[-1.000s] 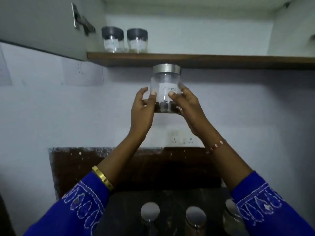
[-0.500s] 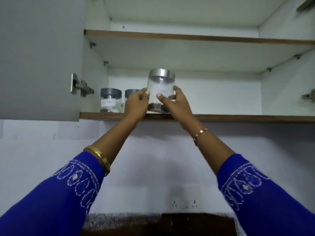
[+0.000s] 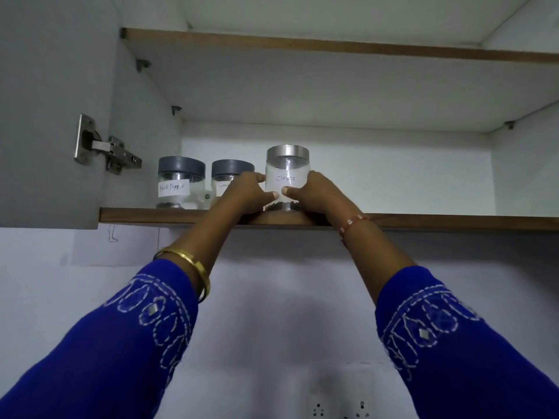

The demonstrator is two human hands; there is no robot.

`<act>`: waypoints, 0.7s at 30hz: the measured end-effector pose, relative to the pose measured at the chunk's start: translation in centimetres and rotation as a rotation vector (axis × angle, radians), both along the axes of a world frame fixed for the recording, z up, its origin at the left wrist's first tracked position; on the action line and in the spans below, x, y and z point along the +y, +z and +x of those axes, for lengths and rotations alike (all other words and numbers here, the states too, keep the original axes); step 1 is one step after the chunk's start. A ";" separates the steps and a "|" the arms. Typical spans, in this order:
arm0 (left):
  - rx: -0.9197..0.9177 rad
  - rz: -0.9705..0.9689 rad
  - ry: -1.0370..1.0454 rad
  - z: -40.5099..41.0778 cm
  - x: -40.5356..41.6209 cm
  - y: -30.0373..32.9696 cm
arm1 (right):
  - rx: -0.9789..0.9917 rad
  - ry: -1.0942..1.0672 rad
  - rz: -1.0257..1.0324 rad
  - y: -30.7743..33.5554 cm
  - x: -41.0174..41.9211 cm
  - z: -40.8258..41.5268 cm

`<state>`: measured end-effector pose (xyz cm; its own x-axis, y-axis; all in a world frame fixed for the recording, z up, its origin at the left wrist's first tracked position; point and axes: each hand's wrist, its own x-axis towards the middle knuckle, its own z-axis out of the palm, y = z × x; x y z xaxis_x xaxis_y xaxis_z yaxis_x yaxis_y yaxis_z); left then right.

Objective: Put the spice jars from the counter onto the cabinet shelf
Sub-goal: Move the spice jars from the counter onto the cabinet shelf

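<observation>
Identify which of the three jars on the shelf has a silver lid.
The Cloves jar, rightmost, gripped by the left hand and right hand. The Black Pepper jar and the middle jar have dark grey lids.

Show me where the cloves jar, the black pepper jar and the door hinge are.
cloves jar (image 3: 286,176), head view, on its white label.
black pepper jar (image 3: 174,188), head view, on its handwritten label.
door hinge (image 3: 115,152), head view, on the metal arm.
</observation>
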<state>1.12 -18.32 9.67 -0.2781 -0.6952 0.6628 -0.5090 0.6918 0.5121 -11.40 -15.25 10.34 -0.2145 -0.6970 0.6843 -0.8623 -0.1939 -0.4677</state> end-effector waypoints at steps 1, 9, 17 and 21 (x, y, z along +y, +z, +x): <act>-0.049 -0.002 0.043 -0.3 -0.3 0.1 | 0.017 -0.025 0.030 0.3 -0.2 -0.1; -0.125 0.048 0.178 -1.3 -1.4 0.8 | 0.096 -0.200 0.216 1.4 -1.1 -0.2; -0.090 0.031 0.089 -0.8 -1.6 0.7 | 0.003 -0.133 -0.048 0.3 -1.9 -0.3; -0.210 0.018 0.146 -1.1 -1.3 1.0 | 0.055 -0.137 0.018 0.5 -1.4 -0.2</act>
<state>0.05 -19.62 10.63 -0.3041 -0.7495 0.5881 -0.6992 0.5948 0.3966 -11.58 -16.62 10.81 -0.2714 -0.6758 0.6853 -0.9044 -0.0645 -0.4217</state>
